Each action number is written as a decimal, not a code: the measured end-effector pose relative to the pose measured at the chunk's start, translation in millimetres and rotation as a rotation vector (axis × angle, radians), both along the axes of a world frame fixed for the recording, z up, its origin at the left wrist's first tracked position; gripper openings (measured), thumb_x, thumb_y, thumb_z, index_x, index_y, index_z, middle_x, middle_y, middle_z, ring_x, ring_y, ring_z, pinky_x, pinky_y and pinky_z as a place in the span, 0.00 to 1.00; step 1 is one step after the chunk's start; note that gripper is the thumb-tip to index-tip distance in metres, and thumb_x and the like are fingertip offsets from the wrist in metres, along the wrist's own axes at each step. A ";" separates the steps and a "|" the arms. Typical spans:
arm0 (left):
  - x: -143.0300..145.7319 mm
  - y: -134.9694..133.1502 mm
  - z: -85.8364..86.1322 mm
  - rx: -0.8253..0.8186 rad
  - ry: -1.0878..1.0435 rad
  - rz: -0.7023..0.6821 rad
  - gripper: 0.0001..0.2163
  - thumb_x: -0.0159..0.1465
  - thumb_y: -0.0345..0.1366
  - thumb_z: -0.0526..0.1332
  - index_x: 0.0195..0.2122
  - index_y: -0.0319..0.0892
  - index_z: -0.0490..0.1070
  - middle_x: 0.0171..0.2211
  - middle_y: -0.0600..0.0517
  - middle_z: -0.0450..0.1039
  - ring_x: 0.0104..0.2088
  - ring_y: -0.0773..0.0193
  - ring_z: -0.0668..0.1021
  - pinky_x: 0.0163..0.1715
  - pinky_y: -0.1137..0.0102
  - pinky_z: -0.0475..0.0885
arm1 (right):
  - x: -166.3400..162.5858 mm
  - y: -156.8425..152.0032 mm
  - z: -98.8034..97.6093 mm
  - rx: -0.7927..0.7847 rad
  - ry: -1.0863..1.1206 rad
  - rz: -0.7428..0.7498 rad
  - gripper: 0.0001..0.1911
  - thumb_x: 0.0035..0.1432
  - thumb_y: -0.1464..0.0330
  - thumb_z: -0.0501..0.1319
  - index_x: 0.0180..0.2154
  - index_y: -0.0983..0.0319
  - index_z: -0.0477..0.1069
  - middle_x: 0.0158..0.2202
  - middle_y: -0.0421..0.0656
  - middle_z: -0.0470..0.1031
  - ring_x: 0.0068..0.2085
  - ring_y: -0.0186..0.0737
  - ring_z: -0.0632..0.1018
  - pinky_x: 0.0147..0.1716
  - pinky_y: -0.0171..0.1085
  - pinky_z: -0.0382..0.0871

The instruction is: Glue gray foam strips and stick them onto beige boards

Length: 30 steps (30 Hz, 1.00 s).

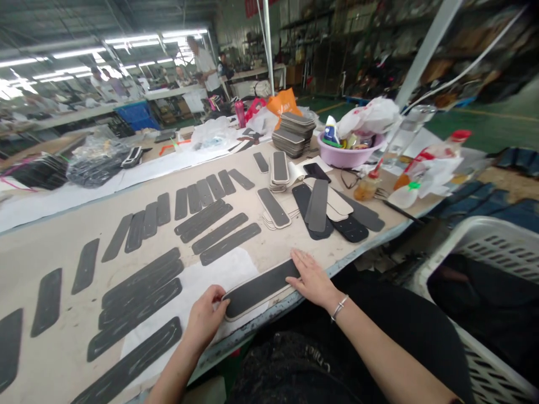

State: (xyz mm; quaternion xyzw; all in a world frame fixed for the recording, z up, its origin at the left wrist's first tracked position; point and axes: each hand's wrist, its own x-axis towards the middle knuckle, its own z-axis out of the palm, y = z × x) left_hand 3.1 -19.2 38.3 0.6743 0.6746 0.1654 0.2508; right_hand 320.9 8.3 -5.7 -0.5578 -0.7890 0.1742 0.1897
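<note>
A long dark grey strip with rounded ends and a pale rim (261,287) lies near the table's front edge, partly over a white paper sheet (240,261). My left hand (206,313) pinches its left end between thumb and curled fingers. Over the right end lies my right hand (310,279), fingers stretched out and thumb apart, pressing flat and covering that end. Several dark strips with shiny streaks, such as one grey strip (138,311), are spread across the table to the left. Beyond my hands sits a pale-rimmed strip (273,206) on a small fanned pile.
Loose dark and pale pieces (319,205) overlap at the right, near a phone (316,171) and a bottle of amber liquid (366,186). Farther back are stacked strips (290,143) and a purple basin (349,156). A white plastic basket (475,230) stands right of me.
</note>
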 end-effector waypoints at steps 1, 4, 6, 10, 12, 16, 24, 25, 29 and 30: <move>0.7 -2.2 1.3 0.023 -0.074 0.007 0.05 0.57 0.39 0.58 0.31 0.44 0.66 0.28 0.55 0.70 0.32 0.63 0.75 0.36 0.70 0.67 | 2.3 -0.2 -0.7 -0.003 0.079 -0.026 0.37 0.59 0.60 0.56 0.63 0.72 0.49 0.62 0.57 0.54 0.63 0.47 0.56 0.62 0.48 0.50; 3.8 -7.1 2.1 0.074 -0.291 0.090 0.10 0.55 0.44 0.62 0.31 0.43 0.68 0.26 0.55 0.71 0.29 0.64 0.74 0.33 0.70 0.68 | 8.3 -1.0 0.8 -0.021 0.345 -0.134 0.38 0.55 0.62 0.60 0.63 0.68 0.51 0.59 0.55 0.62 0.59 0.48 0.63 0.58 0.47 0.56; 6.7 -7.6 0.7 0.076 -0.419 0.166 0.14 0.51 0.46 0.65 0.31 0.42 0.70 0.26 0.55 0.72 0.27 0.65 0.73 0.30 0.71 0.68 | 11.4 -2.2 5.3 -0.061 0.516 -0.240 0.32 0.54 0.62 0.60 0.59 0.65 0.60 0.54 0.51 0.68 0.55 0.48 0.68 0.56 0.45 0.59; 14.0 -3.8 -4.5 0.007 -0.670 0.318 0.19 0.43 0.46 0.70 0.32 0.40 0.72 0.24 0.55 0.71 0.26 0.65 0.73 0.28 0.72 0.69 | 19.0 -6.4 18.8 -0.126 0.660 -0.350 0.14 0.57 0.58 0.56 0.33 0.61 0.73 0.31 0.41 0.75 0.35 0.43 0.75 0.37 0.38 0.69; 18.8 -2.4 -6.2 -0.053 -0.782 0.366 0.20 0.42 0.45 0.72 0.32 0.39 0.72 0.23 0.56 0.70 0.25 0.67 0.72 0.27 0.74 0.68 | 24.7 -9.0 25.2 -0.124 0.665 -0.360 0.16 0.57 0.57 0.56 0.25 0.60 0.70 0.23 0.38 0.70 0.28 0.40 0.72 0.28 0.35 0.66; 35.3 -6.0 -1.6 -0.239 -1.008 0.381 0.21 0.43 0.43 0.73 0.36 0.39 0.72 0.25 0.55 0.71 0.26 0.68 0.73 0.27 0.75 0.69 | 37.2 -13.4 34.5 -0.103 0.686 -0.377 0.16 0.56 0.57 0.57 0.23 0.60 0.67 0.22 0.37 0.67 0.27 0.38 0.69 0.27 0.34 0.62; 60.3 -16.6 -14.8 -0.353 -0.757 0.201 0.19 0.58 0.52 0.59 0.40 0.41 0.69 0.29 0.52 0.71 0.24 0.66 0.73 0.16 0.76 0.65 | 47.6 -23.3 41.6 -0.102 0.711 -0.363 0.14 0.57 0.58 0.55 0.27 0.60 0.69 0.25 0.38 0.70 0.30 0.39 0.71 0.30 0.34 0.63; 58.4 -13.1 -19.2 -0.290 -0.637 0.186 0.19 0.59 0.52 0.57 0.38 0.40 0.70 0.26 0.53 0.69 0.21 0.66 0.72 0.15 0.75 0.64 | 47.8 -23.9 41.3 -0.097 0.687 -0.372 0.14 0.57 0.58 0.55 0.28 0.60 0.69 0.25 0.38 0.70 0.30 0.39 0.72 0.30 0.35 0.62; 56.9 3.9 -20.1 0.159 -0.158 0.041 0.19 0.61 0.48 0.55 0.45 0.40 0.70 0.38 0.45 0.75 0.36 0.56 0.78 0.36 0.62 0.74 | 46.0 -23.9 33.7 -0.104 0.498 -0.455 0.13 0.57 0.59 0.55 0.26 0.60 0.67 0.23 0.38 0.69 0.27 0.39 0.71 0.29 0.35 0.60; 61.5 6.3 -16.9 0.282 -0.065 -0.025 0.20 0.62 0.46 0.55 0.49 0.39 0.68 0.46 0.42 0.73 0.45 0.53 0.76 0.44 0.59 0.72 | 44.7 -24.0 30.0 -0.119 0.452 -0.463 0.13 0.57 0.59 0.56 0.26 0.60 0.67 0.22 0.38 0.68 0.27 0.39 0.71 0.28 0.35 0.59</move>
